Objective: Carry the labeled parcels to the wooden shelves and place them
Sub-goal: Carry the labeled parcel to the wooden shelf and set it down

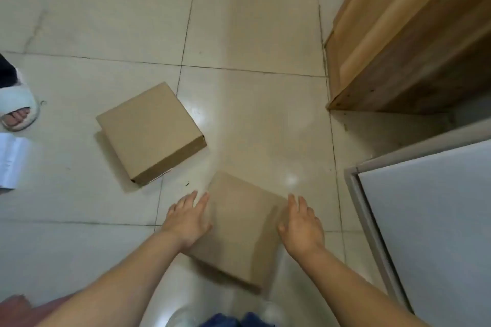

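Two plain brown cardboard parcels lie on the tiled floor; no label shows on either. The near parcel (240,228) sits between my hands. My left hand (187,220) lies flat against its left side, fingers extended. My right hand (301,225) hovers at its right edge, fingers spread, and I cannot tell if it touches. Neither hand has closed a grip. The far parcel (150,131) rests alone to the upper left. The wooden shelf unit (403,42) stands at the upper right.
Another person's foot in a white slipper (18,111) is at the left edge, with a white sheet (12,159) below it. A white cabinet or door panel (430,220) fills the lower right. Pale tiled floor (252,21) stretches ahead.
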